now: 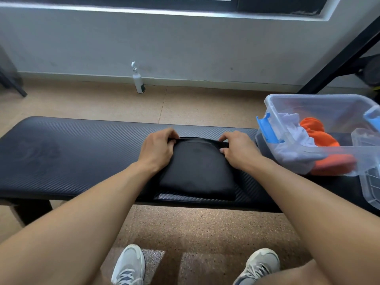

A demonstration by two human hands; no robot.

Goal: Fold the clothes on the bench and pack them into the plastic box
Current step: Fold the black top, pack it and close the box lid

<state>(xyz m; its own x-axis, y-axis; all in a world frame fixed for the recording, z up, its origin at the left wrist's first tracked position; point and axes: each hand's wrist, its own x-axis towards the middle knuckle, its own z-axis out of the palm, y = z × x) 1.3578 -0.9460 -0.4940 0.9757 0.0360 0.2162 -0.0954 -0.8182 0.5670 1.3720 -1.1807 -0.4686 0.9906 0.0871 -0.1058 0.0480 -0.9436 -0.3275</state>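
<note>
Black garment (195, 171), folded on bench (61, 153), far corners pinched in your left hand (158, 149) and right hand (238, 149); white and orange items already in box (292, 101), this one unpacked.

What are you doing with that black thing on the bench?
A person is folding a black garment on the black bench. The left hand and the right hand each grip its far edge, one at each corner. Beside it, at the right end of the bench, stands the clear plastic box, open, with a white garment and an orange garment already inside. The black one is not packed yet.
</note>
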